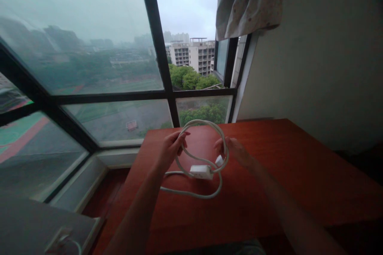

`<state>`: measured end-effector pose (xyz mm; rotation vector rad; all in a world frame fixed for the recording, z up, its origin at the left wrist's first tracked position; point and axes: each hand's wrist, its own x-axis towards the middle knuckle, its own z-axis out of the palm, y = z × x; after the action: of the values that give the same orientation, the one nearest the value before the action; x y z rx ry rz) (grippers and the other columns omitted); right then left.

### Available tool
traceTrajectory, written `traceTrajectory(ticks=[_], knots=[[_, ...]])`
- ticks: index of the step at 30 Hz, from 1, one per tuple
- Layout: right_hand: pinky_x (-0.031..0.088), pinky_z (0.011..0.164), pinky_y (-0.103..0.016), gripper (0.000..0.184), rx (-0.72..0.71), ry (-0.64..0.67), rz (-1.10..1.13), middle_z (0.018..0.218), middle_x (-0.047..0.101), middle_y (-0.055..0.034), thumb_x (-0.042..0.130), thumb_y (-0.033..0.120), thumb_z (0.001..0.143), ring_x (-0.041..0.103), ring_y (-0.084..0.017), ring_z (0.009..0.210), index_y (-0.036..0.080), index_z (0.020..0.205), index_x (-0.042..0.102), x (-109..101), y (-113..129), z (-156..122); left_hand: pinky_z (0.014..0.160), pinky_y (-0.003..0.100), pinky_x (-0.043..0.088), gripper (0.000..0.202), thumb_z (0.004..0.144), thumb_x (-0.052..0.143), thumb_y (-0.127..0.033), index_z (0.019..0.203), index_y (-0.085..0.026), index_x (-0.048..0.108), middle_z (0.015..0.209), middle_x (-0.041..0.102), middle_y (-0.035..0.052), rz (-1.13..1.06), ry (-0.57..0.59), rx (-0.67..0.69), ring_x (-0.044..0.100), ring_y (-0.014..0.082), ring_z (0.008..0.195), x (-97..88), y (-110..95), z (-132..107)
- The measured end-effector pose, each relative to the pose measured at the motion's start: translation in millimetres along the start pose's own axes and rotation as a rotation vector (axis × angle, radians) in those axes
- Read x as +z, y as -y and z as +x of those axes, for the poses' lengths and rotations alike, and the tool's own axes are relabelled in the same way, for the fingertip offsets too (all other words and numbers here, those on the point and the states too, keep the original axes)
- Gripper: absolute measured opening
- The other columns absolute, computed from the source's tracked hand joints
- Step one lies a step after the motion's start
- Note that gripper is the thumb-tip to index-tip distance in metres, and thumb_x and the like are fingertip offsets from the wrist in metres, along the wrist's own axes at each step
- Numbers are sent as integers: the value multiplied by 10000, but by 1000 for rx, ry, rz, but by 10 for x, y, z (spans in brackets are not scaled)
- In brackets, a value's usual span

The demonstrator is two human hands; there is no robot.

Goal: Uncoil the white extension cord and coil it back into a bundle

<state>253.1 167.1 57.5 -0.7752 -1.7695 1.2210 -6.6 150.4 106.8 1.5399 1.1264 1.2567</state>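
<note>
A white power cable (200,124) is looped into a coil above a red-brown wooden table (287,167). My left hand (172,147) grips the coil's left side with fingers wrapped round it. My right hand (236,149) pinches the coil's right side. A white rectangular socket block (201,171) hangs at the bottom of the loop, and a white plug (219,160) sits close to my right hand. More of the cable trails onto the table below the block.
A large window with a dark frame (160,48) fills the left and back. A patterned curtain (248,0) hangs top right beside a pale wall (323,59). A wall socket with a white lead (61,239) shows at bottom left.
</note>
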Motion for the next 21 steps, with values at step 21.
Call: traceTrajectory(ticks=[21], knots=[[423, 645, -291, 520, -14, 206, -581, 794, 644, -54, 314, 575, 932, 567, -179, 693, 179, 926, 652, -292, 175, -478, 502, 223, 266, 357, 868, 518, -462, 625, -211, 587, 505, 450, -27, 979, 214, 218, 423, 125, 487, -737, 366, 49]])
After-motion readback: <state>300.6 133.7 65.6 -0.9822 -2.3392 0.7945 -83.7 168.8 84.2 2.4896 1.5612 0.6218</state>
